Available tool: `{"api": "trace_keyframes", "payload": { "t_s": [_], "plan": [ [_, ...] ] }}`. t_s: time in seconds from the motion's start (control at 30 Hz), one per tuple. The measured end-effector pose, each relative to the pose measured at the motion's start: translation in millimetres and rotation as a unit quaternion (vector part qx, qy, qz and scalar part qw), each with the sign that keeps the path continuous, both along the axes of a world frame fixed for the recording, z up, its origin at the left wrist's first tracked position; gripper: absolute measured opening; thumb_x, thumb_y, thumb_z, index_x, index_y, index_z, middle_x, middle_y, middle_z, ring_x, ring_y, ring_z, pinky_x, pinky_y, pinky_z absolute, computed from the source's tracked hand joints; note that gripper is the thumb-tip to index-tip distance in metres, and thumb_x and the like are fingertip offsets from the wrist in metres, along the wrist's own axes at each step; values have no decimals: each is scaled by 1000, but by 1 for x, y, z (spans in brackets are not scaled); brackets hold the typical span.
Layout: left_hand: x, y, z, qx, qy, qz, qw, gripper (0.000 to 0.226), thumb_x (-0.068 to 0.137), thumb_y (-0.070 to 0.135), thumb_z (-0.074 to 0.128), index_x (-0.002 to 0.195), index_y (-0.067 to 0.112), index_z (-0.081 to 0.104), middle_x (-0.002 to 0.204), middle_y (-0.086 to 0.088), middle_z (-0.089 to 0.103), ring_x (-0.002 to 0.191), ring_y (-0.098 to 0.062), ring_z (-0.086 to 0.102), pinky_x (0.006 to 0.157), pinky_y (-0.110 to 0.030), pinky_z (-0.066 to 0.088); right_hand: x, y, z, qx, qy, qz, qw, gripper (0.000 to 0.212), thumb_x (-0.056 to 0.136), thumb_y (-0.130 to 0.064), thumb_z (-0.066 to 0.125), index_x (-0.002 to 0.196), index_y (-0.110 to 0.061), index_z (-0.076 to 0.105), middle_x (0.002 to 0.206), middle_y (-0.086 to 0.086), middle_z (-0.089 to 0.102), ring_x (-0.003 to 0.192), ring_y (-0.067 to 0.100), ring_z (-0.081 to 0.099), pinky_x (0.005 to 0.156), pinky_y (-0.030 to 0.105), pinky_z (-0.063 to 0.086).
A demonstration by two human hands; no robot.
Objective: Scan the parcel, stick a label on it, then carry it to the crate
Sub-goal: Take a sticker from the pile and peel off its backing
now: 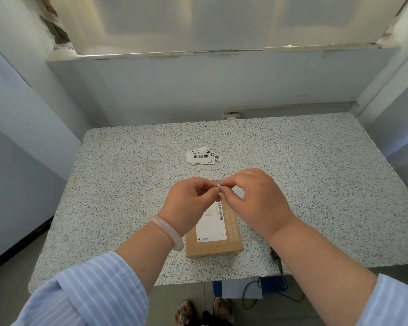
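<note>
A brown cardboard parcel [224,234] with a white shipping slip and barcode lies flat near the front edge of the speckled table [127,184]. Just above its far end, my left hand [189,203] and my right hand [257,198] meet fingertip to fingertip, both pinching a small white label [219,186] that is mostly hidden by the fingers. A little pile of white labels [203,156] with black printed characters rests on the table beyond the hands. A pale bangle sits on my left wrist.
A dark scanner handle [275,255] shows at the table's front edge beside my right forearm, with a cable running down to the floor. Under the table is a blue box [218,288]. Walls close in on the left, back and right.
</note>
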State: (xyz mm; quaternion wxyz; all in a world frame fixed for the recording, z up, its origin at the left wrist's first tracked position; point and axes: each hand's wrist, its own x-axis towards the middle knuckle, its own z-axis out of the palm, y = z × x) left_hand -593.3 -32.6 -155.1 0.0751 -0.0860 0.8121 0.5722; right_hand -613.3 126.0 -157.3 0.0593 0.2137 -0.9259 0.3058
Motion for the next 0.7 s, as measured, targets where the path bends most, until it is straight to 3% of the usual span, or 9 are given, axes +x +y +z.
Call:
{"api": "trace_keyframes", "payload": {
  "t_s": [0.2, 0.37, 0.47, 0.53, 0.7],
  "plan": [
    [1, 2, -1, 4, 3, 9, 1000, 14, 83, 13, 68, 76, 24, 70, 71, 7, 74, 76, -12, 71, 73, -30, 59, -1, -1, 0, -45, -47, -13, 998, 11, 86, -20, 66, 92, -19, 76, 87, -7, 70, 90, 11, 58, 81, 24, 45],
    [-2, 0, -4, 28, 4, 25, 999, 10, 81, 14, 71, 72, 19, 70, 78, -12, 74, 83, -34, 68, 73, -44, 56, 0, 0, 1, -63, -54, 2, 997, 13, 86, -21, 67, 94, -19, 76, 86, -7, 71, 88, 6, 58, 78, 13, 42],
    [-4, 0, -5, 47, 4, 35, 998, 11, 81, 14, 71, 70, 15, 68, 78, -17, 72, 85, -38, 67, 76, -45, 56, 1, -1, 0, -72, -40, 4, 997, 11, 84, -18, 69, 93, -18, 76, 85, -6, 71, 87, 7, 60, 78, 11, 41],
    [-4, -1, -4, 48, 3, 31, 998, 10, 82, 15, 70, 72, 14, 68, 76, -12, 72, 84, -33, 69, 73, -37, 56, 1, -1, 1, -68, -42, 7, 997, 12, 85, -20, 68, 94, -19, 76, 86, -7, 71, 88, 6, 59, 78, 10, 40],
    [-1, -1, -1, 40, 1, -4, 999, 6, 86, 18, 66, 82, 18, 70, 74, 7, 73, 72, -1, 67, 64, -11, 50, 2, 1, 3, -72, -51, -6, 996, 16, 84, -31, 70, 95, -21, 75, 87, -11, 68, 87, 2, 57, 78, 9, 39]
  ]
}}
